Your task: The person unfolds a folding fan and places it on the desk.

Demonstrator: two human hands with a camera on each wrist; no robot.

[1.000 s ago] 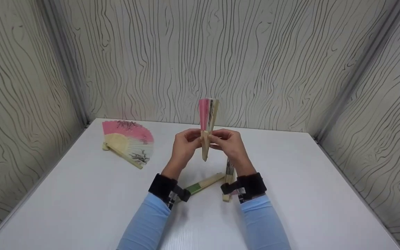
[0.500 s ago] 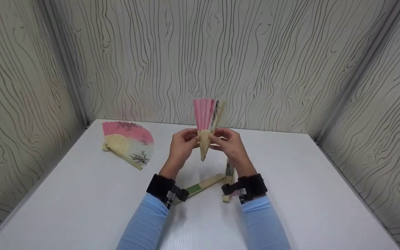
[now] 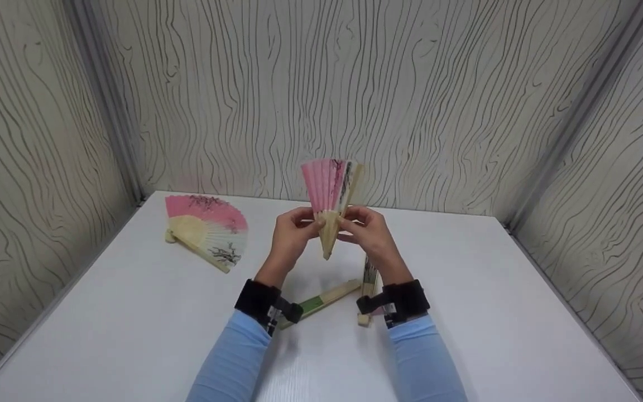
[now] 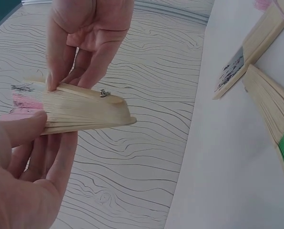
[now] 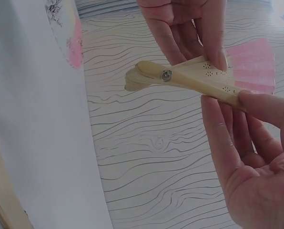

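A partly spread folding fan (image 3: 322, 184), pink and white with dark branch prints on pale bamboo ribs, is held upright above the table. My left hand (image 3: 291, 233) pinches its left side between thumb and fingers. On the opposite side, my right hand (image 3: 372, 233) pinches the outer guard rib. In the right wrist view, small cut-out holes and a metal pivot (image 5: 166, 75) show on the bamboo. The pivot end of the fan points down, below both hands.
On the white table (image 3: 148, 329), a spread pink-and-white fan (image 3: 207, 231) lies at the left. A folded green fan (image 3: 321, 301) and another folded fan (image 3: 368, 279) lie beneath my wrists, the latter partly hidden by my right arm. Wood-grain-patterned walls (image 3: 321, 84) stand around the table.
The held fan has gone from nearly folded to partly spread, its pink side widening to the left. My left hand has shifted slightly left; the right has barely moved.
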